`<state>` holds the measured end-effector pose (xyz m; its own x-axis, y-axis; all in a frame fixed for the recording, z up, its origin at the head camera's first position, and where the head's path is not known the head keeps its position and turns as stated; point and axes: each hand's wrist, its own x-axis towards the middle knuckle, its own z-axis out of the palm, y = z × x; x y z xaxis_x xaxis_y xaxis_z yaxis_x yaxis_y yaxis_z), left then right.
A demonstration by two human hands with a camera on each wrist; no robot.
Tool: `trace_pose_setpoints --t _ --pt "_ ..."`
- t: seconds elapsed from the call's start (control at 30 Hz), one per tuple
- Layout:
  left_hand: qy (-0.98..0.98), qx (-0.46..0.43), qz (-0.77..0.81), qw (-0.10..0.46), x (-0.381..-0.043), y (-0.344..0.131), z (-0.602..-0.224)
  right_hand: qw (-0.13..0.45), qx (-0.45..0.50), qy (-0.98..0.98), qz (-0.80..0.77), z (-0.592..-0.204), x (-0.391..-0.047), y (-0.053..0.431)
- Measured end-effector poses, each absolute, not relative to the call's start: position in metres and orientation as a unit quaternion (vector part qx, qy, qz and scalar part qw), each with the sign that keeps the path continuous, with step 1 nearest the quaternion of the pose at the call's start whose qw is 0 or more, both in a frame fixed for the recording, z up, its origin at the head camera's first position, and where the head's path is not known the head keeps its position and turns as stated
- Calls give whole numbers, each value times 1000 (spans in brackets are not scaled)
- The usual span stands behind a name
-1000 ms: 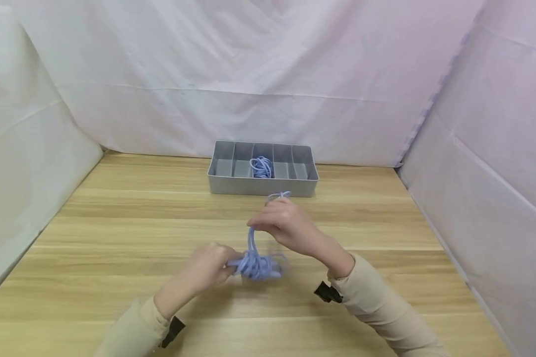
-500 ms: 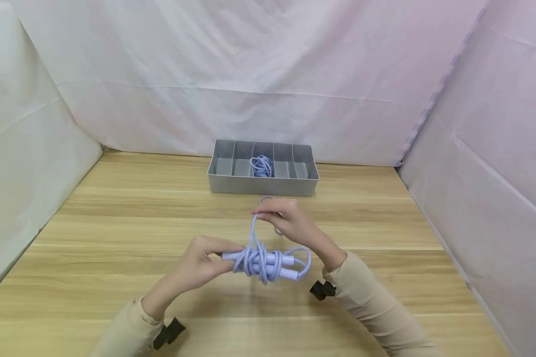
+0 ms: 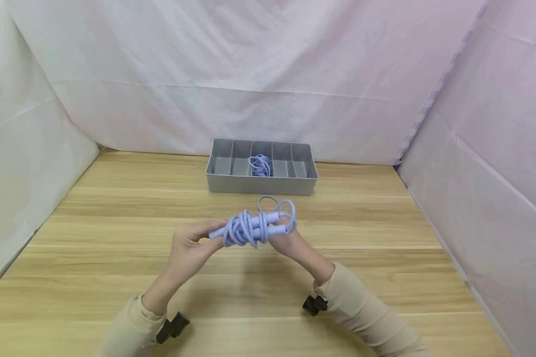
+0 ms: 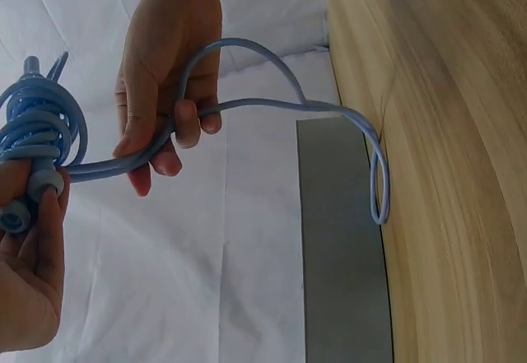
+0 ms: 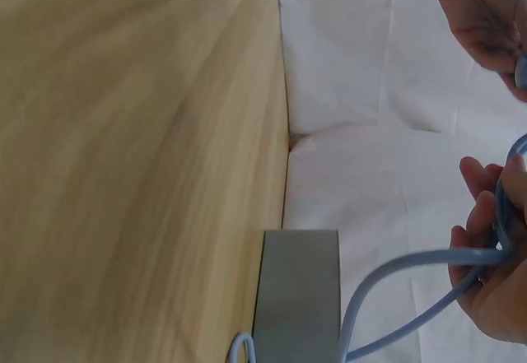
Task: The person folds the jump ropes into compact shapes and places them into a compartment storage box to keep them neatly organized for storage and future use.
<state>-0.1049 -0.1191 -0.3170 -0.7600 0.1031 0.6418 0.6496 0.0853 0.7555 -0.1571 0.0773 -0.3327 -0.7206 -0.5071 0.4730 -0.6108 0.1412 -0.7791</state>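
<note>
A light blue-violet jump rope (image 3: 243, 229) is up over the table, its cord wound several times around its two side-by-side handles. My left hand (image 3: 187, 250) pinches the handles at their left ends between thumb and fingers. Behind the bundle, my right hand (image 3: 290, 244) is partly hidden in the head view. In the left wrist view, that right hand (image 4: 169, 58) holds the doubled cord (image 4: 115, 167) between thumb and fingers. Past the fingers, a loose loop of cord (image 4: 338, 109) hangs down. The right wrist view shows cord (image 5: 436, 258) running out from the right hand (image 5: 504, 301).
A grey box (image 3: 261, 185) with several compartments stands at the back of the wooden table (image 3: 116, 238). Its middle compartment holds a coiled blue cord (image 3: 261, 166). White cloth (image 3: 183, 114) hangs behind and at both sides.
Both hands have come together, and the left has lifted the bundle up and away from me. The right hand has passed from above the bundle to behind it, winding the cord round the handles.
</note>
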Motion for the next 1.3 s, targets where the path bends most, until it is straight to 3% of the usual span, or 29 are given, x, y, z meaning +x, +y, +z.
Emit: trace_pose_setpoints --t 0.4,0.7,1.3 --pt "-725 -151 -568 358 -112 -119 -321 57 360 -820 442 -338 -139 66" --pt "-680 -168 -549 456 -111 -122 -315 66 350 -825 439 -327 -126 68" --pt "-674 -121 -524 506 -116 -135 -313 -4 323 -827 459 -325 -113 86"
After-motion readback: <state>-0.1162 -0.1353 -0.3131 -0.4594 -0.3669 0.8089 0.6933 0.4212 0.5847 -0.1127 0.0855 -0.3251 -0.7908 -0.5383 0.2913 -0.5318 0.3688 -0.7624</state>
